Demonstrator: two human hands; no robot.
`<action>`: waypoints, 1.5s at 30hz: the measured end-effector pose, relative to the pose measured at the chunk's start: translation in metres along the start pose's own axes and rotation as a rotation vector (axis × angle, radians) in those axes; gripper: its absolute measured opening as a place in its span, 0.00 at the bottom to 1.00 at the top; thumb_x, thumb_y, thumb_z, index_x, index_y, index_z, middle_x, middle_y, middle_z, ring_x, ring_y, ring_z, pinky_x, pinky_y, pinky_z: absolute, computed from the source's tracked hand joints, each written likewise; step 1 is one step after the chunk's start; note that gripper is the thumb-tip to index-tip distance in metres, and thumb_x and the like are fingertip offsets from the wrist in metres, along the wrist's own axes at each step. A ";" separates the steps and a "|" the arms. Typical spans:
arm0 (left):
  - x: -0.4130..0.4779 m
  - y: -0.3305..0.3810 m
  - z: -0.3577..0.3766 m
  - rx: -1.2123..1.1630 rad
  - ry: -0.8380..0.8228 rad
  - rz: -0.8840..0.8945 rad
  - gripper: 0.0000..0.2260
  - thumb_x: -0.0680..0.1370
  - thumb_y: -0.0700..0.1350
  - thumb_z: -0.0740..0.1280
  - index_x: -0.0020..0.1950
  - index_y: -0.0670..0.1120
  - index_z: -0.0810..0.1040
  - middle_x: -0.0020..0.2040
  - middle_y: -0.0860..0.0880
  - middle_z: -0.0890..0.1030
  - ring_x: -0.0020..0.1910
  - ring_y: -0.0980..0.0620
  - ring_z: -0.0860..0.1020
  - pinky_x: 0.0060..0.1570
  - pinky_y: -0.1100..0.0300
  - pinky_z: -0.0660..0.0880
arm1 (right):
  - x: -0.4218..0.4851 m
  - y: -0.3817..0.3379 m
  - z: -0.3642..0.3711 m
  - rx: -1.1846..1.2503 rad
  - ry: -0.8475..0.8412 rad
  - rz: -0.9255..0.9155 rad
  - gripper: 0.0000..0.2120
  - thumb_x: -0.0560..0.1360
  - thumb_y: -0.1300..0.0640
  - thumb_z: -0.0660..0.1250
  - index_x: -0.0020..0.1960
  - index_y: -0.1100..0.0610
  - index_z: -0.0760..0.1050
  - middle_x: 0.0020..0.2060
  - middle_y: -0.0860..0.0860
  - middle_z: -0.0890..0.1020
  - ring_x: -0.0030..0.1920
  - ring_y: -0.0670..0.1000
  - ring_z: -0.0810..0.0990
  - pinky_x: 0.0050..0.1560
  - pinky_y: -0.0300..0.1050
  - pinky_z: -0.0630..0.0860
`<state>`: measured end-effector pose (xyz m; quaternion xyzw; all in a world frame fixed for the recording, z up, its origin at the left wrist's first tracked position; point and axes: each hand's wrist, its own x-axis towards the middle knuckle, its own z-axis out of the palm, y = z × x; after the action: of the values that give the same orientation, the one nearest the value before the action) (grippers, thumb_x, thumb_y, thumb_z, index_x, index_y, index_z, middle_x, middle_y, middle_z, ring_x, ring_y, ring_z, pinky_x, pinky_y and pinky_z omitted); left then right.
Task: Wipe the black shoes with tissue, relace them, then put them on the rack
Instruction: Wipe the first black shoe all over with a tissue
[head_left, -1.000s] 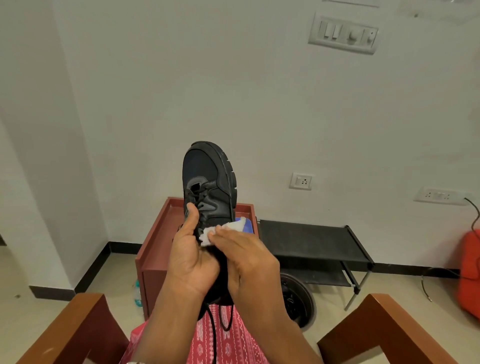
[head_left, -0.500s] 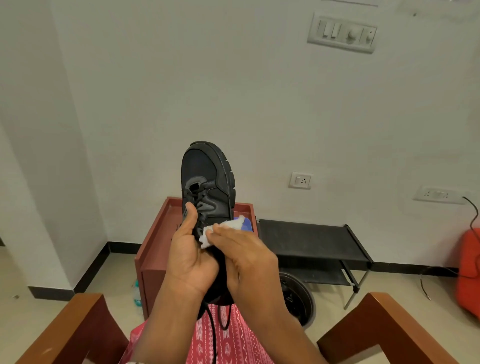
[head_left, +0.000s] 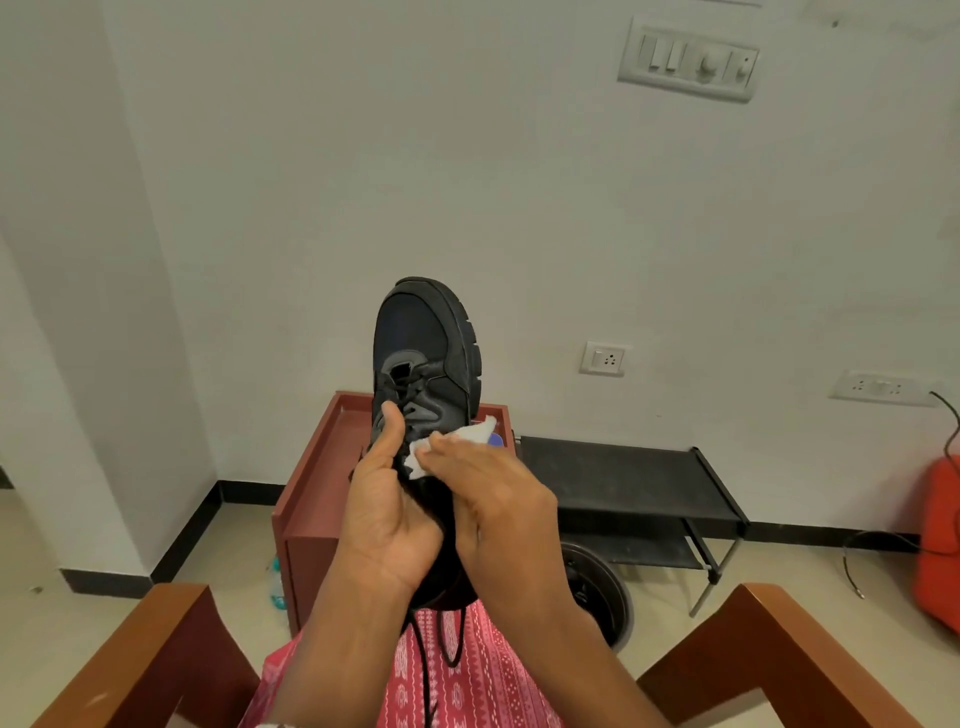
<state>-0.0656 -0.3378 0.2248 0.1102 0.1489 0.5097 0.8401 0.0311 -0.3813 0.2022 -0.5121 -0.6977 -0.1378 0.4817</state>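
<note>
A black shoe (head_left: 423, 353) stands toe-up in front of me, its loose laces (head_left: 439, 644) hanging over my lap. My left hand (head_left: 384, 514) grips the shoe's heel end, with the thumb lying along the lace area. My right hand (head_left: 493, 499) presses a white tissue (head_left: 457, 441) against the shoe's right side, fingers laid over it. A black two-tier shoe rack (head_left: 623, 478) stands against the wall to the right, behind the shoe.
A red-brown cabinet (head_left: 311, 499) stands behind the shoe, with a bottle (head_left: 277, 584) on the floor beside it. A round dark object (head_left: 597, 592) lies under the rack. Wooden chair arms (head_left: 135, 654) flank my lap. An orange object (head_left: 940, 545) sits far right.
My right hand has slid the tissue slightly along the shoe's side. The shoe and my left hand stay about where they were.
</note>
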 end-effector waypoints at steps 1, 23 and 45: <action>0.001 0.002 -0.002 0.006 0.004 0.020 0.23 0.78 0.57 0.67 0.63 0.39 0.79 0.53 0.39 0.85 0.48 0.44 0.86 0.40 0.52 0.83 | -0.009 -0.001 -0.002 0.016 -0.002 -0.003 0.15 0.73 0.67 0.69 0.57 0.56 0.84 0.56 0.50 0.85 0.57 0.48 0.83 0.62 0.39 0.76; 0.002 0.006 -0.003 0.010 -0.001 0.008 0.26 0.76 0.58 0.69 0.67 0.43 0.78 0.63 0.41 0.81 0.63 0.43 0.79 0.54 0.47 0.81 | -0.039 0.001 -0.004 0.076 0.010 -0.087 0.16 0.74 0.69 0.70 0.59 0.58 0.83 0.59 0.49 0.84 0.63 0.46 0.80 0.67 0.40 0.74; -0.017 -0.006 0.014 -0.060 -0.053 -0.155 0.22 0.79 0.55 0.67 0.59 0.38 0.83 0.56 0.41 0.84 0.50 0.45 0.85 0.45 0.52 0.83 | 0.013 0.034 0.001 -0.115 0.145 -0.161 0.12 0.78 0.65 0.66 0.59 0.63 0.82 0.59 0.57 0.83 0.64 0.53 0.79 0.66 0.48 0.75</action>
<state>-0.0628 -0.3561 0.2385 0.0865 0.1193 0.4444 0.8836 0.0593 -0.3582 0.2026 -0.4699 -0.6908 -0.2521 0.4882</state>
